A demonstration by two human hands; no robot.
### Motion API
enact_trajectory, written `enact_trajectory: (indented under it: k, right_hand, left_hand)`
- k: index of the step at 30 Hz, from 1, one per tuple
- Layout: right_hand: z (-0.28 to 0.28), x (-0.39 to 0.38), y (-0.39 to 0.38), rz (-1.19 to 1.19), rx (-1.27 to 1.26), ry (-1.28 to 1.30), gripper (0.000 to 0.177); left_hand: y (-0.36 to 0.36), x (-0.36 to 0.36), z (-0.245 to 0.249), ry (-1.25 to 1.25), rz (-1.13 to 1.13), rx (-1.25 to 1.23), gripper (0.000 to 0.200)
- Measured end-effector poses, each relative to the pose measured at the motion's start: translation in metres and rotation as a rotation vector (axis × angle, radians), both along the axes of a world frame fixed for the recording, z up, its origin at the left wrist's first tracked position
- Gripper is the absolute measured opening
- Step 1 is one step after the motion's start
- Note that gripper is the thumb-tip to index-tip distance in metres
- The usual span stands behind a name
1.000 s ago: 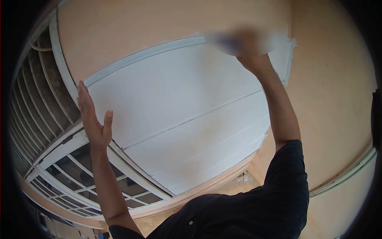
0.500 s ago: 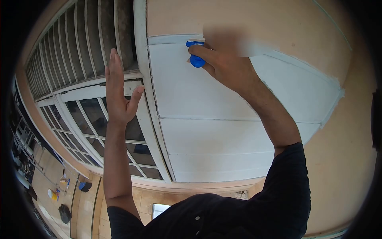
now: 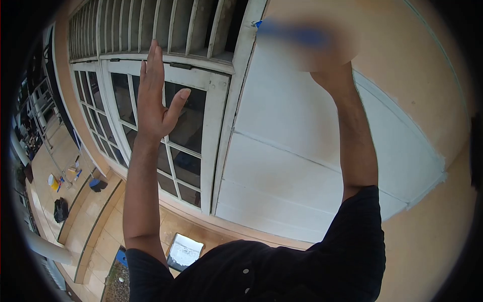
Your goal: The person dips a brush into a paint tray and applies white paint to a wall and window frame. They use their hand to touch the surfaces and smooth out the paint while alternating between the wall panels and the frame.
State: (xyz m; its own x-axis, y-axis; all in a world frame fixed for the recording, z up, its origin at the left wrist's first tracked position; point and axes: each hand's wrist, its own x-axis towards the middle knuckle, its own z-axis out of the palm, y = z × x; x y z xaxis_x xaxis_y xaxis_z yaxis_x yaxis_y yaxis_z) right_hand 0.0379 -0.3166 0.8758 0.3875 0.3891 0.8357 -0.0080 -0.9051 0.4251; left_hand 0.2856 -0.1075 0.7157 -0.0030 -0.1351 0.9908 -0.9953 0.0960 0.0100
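Blue tool (image 3: 297, 34) moved left; tray (image 3: 174, 264) holds white paint (image 3: 186, 249).

A single view is taken from the person's head, faced forward at the wall (image 3: 402, 55) and angled downward. The lens is wide: the picture is rimmed by dark curves, and straight lines are bent. The shirt (image 3: 271, 274) is seen from above, very near, at the lower edge. The left hand (image 3: 156, 105) and the right hand (image 3: 334, 50) are framed between lens and wall. The panel (image 3: 287, 116) is viewed close behind; the steps (image 3: 103, 216) are taken in farther off, lower left.
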Motion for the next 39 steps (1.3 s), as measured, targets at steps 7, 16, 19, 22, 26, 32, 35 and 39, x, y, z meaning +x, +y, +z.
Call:
enact_trajectory:
  k: [7,16,19,22,26,32,35,39]
  right_hand:
    - [-0.001,-0.012,-0.040,-0.031,0.432,0.117,0.019]
    - [0.013,-0.113,-0.014,-0.303,0.222,0.110,0.019]
    - [0.011,-0.161,-0.053,-0.213,0.327,0.120,0.018]
    - [0.007,-0.212,-0.060,-0.341,0.370,0.066,0.019]
    - [-0.001,-0.273,-0.064,-0.414,0.435,-0.004,0.020]
    - [-0.011,-0.346,-0.067,-0.588,0.511,-0.120,0.021]
    - [-0.013,-0.367,-0.063,-0.699,0.277,-0.097,0.020]
    - [-0.019,-0.387,-0.046,-0.853,0.243,-0.215,0.017]
  left_hand:
    - [-0.017,-0.003,0.002,-0.039,-0.042,-0.021,0.086]
    - [-0.062,-0.024,0.008,-0.029,-0.121,0.021,0.087]
    - [-0.078,-0.034,0.011,-0.028,-0.171,0.044,0.087]
    - [-0.095,-0.047,0.013,-0.041,-0.219,0.057,0.086]
    - [-0.120,-0.062,0.015,-0.050,-0.304,0.064,0.085]
    - [-0.149,-0.085,0.018,-0.103,-0.362,0.082,0.083]
    - [-0.156,-0.094,0.020,-0.105,-0.385,0.086,0.082]
    - [-0.158,-0.098,0.018,-0.115,-0.360,0.113,0.080]
